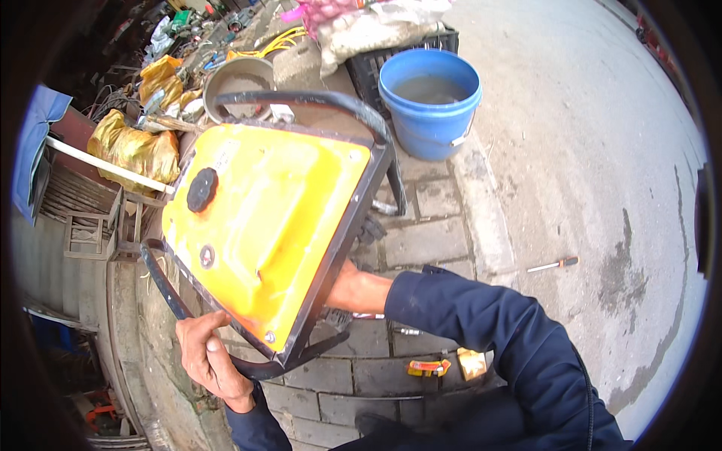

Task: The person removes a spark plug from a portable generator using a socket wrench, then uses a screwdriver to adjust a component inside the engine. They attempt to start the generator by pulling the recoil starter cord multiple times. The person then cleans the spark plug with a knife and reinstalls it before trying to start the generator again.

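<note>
A portable generator (263,218) with a yellow fuel tank, a black filler cap (202,189) and a black tubular frame (331,100) stands tilted in front of me. My left hand (213,353) is closed on the frame at its near left corner, beside the tank's lower edge. Past the right side of the tank reaches my right hand (342,288); only its wrist and back show, and the fingers are hidden behind the generator, so what they touch cannot be seen.
A blue bucket (421,124) of murky water stands beyond the generator, beside a black crate (366,81). A screwdriver (554,264) lies on the pavement at right. Near my legs are an orange-yellow tool (429,367) and a small yellow box (471,364). Yellow bags (135,154) and clutter fill the left.
</note>
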Demonstrator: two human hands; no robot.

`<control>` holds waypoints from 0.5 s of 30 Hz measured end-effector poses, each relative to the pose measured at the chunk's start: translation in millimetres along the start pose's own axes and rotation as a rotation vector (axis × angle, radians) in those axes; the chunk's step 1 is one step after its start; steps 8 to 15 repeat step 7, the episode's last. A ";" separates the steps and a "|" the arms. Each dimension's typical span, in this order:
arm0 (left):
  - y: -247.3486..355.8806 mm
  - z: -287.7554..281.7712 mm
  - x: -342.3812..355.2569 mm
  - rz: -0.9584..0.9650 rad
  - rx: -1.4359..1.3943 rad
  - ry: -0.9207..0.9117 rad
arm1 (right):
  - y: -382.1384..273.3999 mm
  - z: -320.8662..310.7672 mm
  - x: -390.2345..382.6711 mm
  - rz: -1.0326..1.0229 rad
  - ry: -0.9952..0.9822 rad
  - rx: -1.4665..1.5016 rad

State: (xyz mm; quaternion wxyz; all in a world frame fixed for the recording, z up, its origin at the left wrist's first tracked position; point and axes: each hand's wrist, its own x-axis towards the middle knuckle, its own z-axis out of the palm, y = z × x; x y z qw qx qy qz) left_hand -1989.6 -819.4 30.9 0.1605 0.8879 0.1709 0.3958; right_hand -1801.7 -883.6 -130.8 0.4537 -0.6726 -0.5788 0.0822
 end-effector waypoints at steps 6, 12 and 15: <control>-3.4 -1.3 -2.4 0.042 0.014 0.024 | 23.5 26.8 -4.8 -0.279 0.109 -1.019; -4.8 -2.0 -2.5 0.049 0.015 0.024 | 28.2 32.6 -2.7 -0.308 0.080 -1.102; -4.8 -2.0 -2.5 0.049 0.015 0.024 | 28.2 32.6 -2.7 -0.308 0.080 -1.102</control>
